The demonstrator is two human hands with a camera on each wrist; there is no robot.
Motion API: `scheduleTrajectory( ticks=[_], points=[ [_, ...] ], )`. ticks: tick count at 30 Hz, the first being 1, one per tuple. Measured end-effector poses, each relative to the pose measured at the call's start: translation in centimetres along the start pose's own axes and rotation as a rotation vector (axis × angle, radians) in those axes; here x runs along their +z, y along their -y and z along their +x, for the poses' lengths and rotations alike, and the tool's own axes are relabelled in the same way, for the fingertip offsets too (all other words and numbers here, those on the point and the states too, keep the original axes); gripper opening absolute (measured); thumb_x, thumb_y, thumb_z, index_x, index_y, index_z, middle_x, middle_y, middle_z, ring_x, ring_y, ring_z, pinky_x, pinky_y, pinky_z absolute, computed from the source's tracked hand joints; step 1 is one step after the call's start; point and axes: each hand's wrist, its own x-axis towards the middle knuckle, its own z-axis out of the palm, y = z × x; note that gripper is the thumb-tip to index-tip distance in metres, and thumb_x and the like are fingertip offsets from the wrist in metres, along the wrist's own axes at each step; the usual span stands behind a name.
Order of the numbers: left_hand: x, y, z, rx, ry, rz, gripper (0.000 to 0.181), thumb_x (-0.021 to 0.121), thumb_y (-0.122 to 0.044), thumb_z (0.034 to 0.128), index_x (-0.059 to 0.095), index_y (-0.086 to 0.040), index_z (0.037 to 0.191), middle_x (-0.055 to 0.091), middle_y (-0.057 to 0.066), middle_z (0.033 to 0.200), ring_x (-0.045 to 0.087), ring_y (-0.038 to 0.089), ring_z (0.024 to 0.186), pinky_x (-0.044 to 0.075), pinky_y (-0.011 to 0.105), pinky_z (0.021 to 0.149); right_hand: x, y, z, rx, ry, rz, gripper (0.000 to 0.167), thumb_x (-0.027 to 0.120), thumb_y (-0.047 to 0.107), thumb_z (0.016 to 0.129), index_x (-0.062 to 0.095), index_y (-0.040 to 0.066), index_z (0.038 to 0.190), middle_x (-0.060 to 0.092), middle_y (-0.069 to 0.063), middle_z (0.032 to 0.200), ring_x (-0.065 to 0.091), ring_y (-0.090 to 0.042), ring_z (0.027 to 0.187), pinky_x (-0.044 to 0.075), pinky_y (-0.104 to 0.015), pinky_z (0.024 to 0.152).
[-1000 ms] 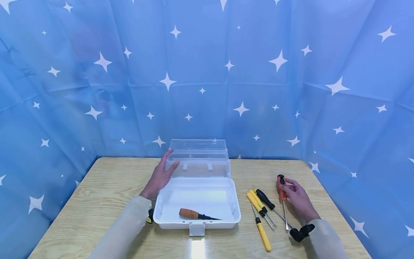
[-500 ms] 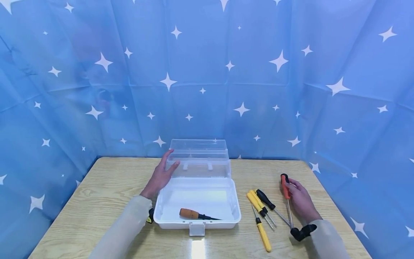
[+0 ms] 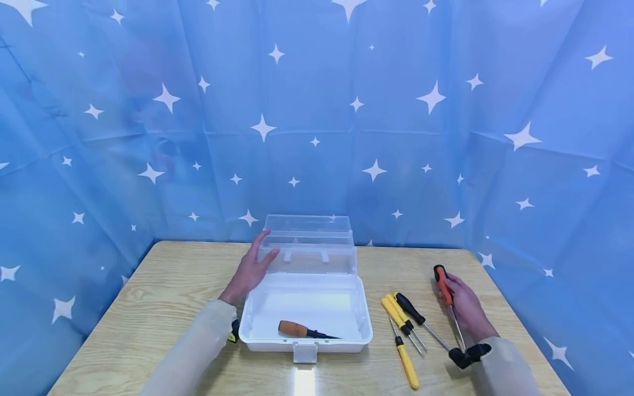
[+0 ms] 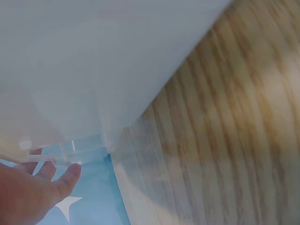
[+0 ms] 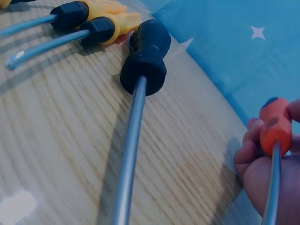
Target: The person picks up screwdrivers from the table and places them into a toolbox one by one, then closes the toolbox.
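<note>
A white toolbox (image 3: 260,346) stands with its clear lid (image 3: 312,258) raised. My left hand (image 3: 250,275) holds the lid's left edge, thumb in front and fingers towards the back. In the left wrist view, the fingertips of the left hand (image 4: 35,192) meet the clear lid edge. Inside the box lies a screwdriver with a brown handle (image 3: 293,329). At the right, my right hand (image 3: 469,311) grips a screwdriver by its red-orange and black handle (image 3: 444,289), its shaft slanting down towards the wrist. The right wrist view shows fingers around that orange handle (image 5: 275,126).
Left of the right hand lie a black-handled screwdriver (image 3: 410,308) and several yellow-handled screwdrivers (image 3: 407,363) on the wooden table (image 3: 188,286). A blue curtain with white stars (image 3: 317,110) hangs behind the table.
The right hand has shifted slightly right with the red-orange screwdriver, and its shaft has swung towards the wrist. The left hand stays at the lid. The head view has shifted a little.
</note>
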Motion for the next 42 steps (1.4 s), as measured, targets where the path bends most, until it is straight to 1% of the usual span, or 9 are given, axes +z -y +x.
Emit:
scheduleTrajectory(
  ticks=[6,10,14,16,19,23,26,32,42],
  points=[
    [0.1,-0.1,-0.1,-0.006,-0.001,-0.003,0.077,0.047,-0.074,0.0894,0.019,-0.043,0.154,0.015,0.001,0.166,0.016,0.037,0.151,0.022,0.069,0.113,-0.8,-0.1,-0.1,-0.02,0.038,0.058,0.061,0.029,0.032,0.11,0.007,-0.003,0.155,0.062,0.009,0.104,0.056,-0.006,0.077,0.051,-0.02,0.067],
    [0.2,-0.2,0.0,-0.007,0.004,0.001,0.078,0.047,-0.073,0.0896,0.019,-0.043,0.155,0.014,0.002,0.166,0.016,0.037,0.151,0.021,0.069,0.113,-1.2,0.0,-0.2,-0.03,0.053,0.089,0.055,0.031,0.032,0.11,0.015,-0.001,0.151,0.064,0.009,0.103,0.056,-0.006,0.075,0.051,-0.02,0.065],
    [0.2,-0.3,0.0,-0.006,0.004,-0.001,0.077,0.047,-0.073,0.0896,0.019,-0.043,0.155,0.014,0.002,0.166,0.016,0.037,0.151,0.021,0.069,0.113,-1.3,0.3,-0.4,-0.03,0.081,0.11,0.055,0.031,0.035,0.109,0.017,0.001,0.149,0.062,0.005,0.103,0.055,-0.006,0.074,0.051,-0.021,0.063],
    [0.1,-0.3,0.0,-0.002,0.002,-0.004,0.077,0.047,-0.073,0.0898,0.02,-0.043,0.155,0.014,0.002,0.166,0.016,0.036,0.151,0.021,0.068,0.113,-1.4,0.5,-0.4,-0.022,0.085,0.093,0.06,0.03,0.037,0.109,0.013,0.0,0.152,0.061,0.004,0.103,0.054,-0.006,0.073,0.051,-0.022,0.063],
    [0.1,-0.4,0.0,0.005,0.002,-0.002,0.077,0.047,-0.072,0.0905,0.019,-0.041,0.155,0.014,0.003,0.166,0.016,0.037,0.151,0.021,0.068,0.113,-1.4,0.8,-0.4,-0.016,0.065,0.012,0.066,0.029,0.04,0.109,0.008,-0.002,0.155,0.06,0.006,0.103,0.055,-0.006,0.075,0.051,-0.023,0.063],
    [0.0,-0.4,0.0,0.007,0.002,-0.003,0.077,0.047,-0.072,0.0905,0.02,-0.041,0.155,0.015,0.003,0.166,0.016,0.037,0.151,0.021,0.068,0.113,-1.3,1.3,-0.4,-0.013,0.031,-0.09,0.071,0.031,0.044,0.107,0.009,-0.004,0.155,0.059,0.008,0.103,0.055,-0.006,0.077,0.05,-0.023,0.064],
    [-0.1,-0.5,0.0,0.009,0.002,-0.006,0.077,0.048,-0.072,0.0907,0.02,-0.04,0.155,0.015,0.003,0.166,0.016,0.036,0.151,0.021,0.068,0.114,-1.1,1.5,-0.5,-0.017,0.016,-0.135,0.073,0.034,0.045,0.107,0.01,-0.004,0.155,0.058,0.008,0.106,0.056,-0.007,0.079,0.05,-0.023,0.066],
    [0.0,-0.5,0.0,0.01,-0.001,0.004,0.077,0.047,-0.072,0.0914,0.02,-0.04,0.155,0.016,0.003,0.166,0.016,0.036,0.151,0.021,0.067,0.114,-0.8,2.0,-0.5,-0.038,0.011,-0.16,0.072,0.035,0.043,0.107,0.011,-0.004,0.156,0.057,0.001,0.115,0.056,-0.008,0.082,0.052,-0.025,0.072],
    [0.0,-0.3,-0.2,0.017,-0.006,0.002,0.076,0.047,-0.071,0.0922,0.02,-0.039,0.155,0.017,0.003,0.166,0.016,0.035,0.151,0.021,0.067,0.115,0.3,2.9,-0.8,-0.06,0.038,-0.131,0.071,0.039,0.041,0.106,0.013,-0.004,0.155,0.057,0.0,0.114,0.057,-0.01,0.083,0.052,-0.026,0.071]
  ],
)
